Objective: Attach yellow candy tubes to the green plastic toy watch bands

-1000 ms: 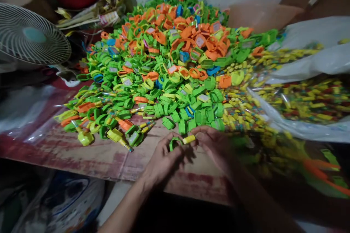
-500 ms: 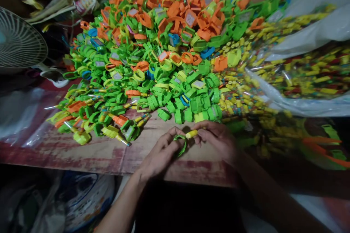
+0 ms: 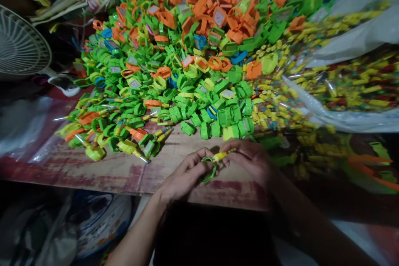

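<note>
My left hand [image 3: 190, 172] is closed on a green toy watch [image 3: 212, 171], whose curved band stands out past the fingertips. Between the thumb and fingers of my right hand [image 3: 249, 158] is a small yellow stick-like piece [image 3: 220, 156]. Its thick yellow end touches or nearly touches the watch; the contact is too small to make out. Just beyond my hands lie several green toy watches [image 3: 229, 118] at the front of a big heap. Some yellow-ended pieces stick out of watches [image 3: 151, 147] at the left.
A heap of green, orange and blue toy watches [image 3: 199, 8] covers the back of the table [image 3: 124, 176]. Loose yellow pieces [image 3: 271, 112] and a white plastic bag [image 3: 346, 118] full of them lie at the right. A fan [image 3: 23, 45] stands at the left.
The green watch has turned a little in my left hand, so more of its loop shows. The yellow piece is now more tilted against it. The view has shifted slightly.
</note>
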Action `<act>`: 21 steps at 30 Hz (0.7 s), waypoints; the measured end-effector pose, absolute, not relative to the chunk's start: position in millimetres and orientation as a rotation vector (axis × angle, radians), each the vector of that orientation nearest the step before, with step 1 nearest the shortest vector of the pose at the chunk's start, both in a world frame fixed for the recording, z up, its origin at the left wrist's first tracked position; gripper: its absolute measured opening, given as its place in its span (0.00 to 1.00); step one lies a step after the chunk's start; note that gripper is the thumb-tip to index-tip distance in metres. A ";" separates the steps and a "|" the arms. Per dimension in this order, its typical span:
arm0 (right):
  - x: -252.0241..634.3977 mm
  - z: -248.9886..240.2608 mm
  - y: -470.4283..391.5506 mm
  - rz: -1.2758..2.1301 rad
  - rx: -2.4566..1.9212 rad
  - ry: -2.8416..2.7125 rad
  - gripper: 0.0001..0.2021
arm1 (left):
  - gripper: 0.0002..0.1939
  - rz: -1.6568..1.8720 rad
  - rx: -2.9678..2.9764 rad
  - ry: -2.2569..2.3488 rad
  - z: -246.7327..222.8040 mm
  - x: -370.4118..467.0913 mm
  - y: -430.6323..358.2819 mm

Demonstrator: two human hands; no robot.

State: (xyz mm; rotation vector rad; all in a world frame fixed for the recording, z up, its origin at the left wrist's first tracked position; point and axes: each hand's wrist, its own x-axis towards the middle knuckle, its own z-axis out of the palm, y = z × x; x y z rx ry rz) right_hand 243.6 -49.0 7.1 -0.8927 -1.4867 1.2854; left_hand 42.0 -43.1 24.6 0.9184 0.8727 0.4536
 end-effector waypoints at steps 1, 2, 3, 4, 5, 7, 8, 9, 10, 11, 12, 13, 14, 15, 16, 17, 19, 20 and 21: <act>243.9 6.7 -49.0 1.276 -0.906 -1.500 0.06 | 0.11 0.437 0.912 0.874 23.9 41.9 -43.2; 244.3 6.6 -48.8 1.271 -0.920 -1.517 0.06 | 0.11 0.428 0.911 0.878 23.1 41.8 -43.4; 244.7 6.8 -48.4 1.263 -0.930 -1.540 0.06 | 0.11 0.426 0.916 0.880 22.2 41.7 -43.6; 245.1 7.4 -47.9 1.247 -0.938 -1.570 0.06 | 0.11 0.428 0.924 0.880 21.0 41.5 -43.8; 245.5 8.3 -47.4 1.224 -0.942 -1.606 0.06 | 0.11 0.431 0.931 0.876 19.8 41.3 -43.9; 245.7 10.7 -46.1 1.166 -0.941 -1.677 0.07 | 0.11 0.449 0.938 0.858 17.4 40.5 -43.8; 245.5 11.9 -45.6 1.139 -0.935 -1.707 0.07 | 0.12 0.461 0.934 0.852 16.7 40.2 -43.6; 245.3 12.8 -45.3 1.114 -0.927 -1.734 0.07 | 0.13 0.470 0.927 0.853 16.4 40.2 -43.2; 245.1 13.7 -45.3 1.090 -0.921 -1.757 0.07 | 0.14 0.474 0.925 0.859 16.7 40.6 -42.9; 245.0 14.5 -45.7 1.065 -0.916 -1.778 0.07 | 0.15 0.475 0.933 0.866 17.5 41.4 -42.7; 245.2 15.5 -46.6 1.038 -0.916 -1.799 0.08 | 0.16 0.472 0.952 0.872 18.9 42.8 -42.9; 245.8 16.9 -47.8 1.014 -0.918 -1.820 0.08 | 0.16 0.469 0.977 0.878 20.7 44.5 -43.9; 246.6 19.0 -49.4 0.995 -0.924 -1.839 0.08 | 0.17 0.464 1.005 0.883 22.4 46.1 -45.8; 247.7 21.7 -51.2 0.981 -0.935 -1.856 0.08 | 0.17 0.458 1.029 0.892 23.8 47.4 -48.7; 249.0 25.1 -53.0 0.974 -0.952 -1.877 0.08 | 0.18 0.459 1.045 0.910 24.3 47.8 -52.3; 250.2 28.9 -54.6 0.970 -0.968 -1.910 0.08 | 0.18 0.453 1.053 0.946 23.5 47.2 -56.4; 252.5 36.2 -57.1 0.937 -0.973 -2.014 0.09 | 0.18 0.476 1.056 1.072 16.9 43.1 -64.5; 253.4 39.1 -58.1 0.900 -0.954 -2.077 0.09 | 0.18 0.487 1.043 1.137 11.7 40.5 -67.8; 254.3 41.3 -59.3 0.861 -0.933 -2.136 0.09 | 0.19 0.483 1.025 1.177 5.8 38.4 -70.7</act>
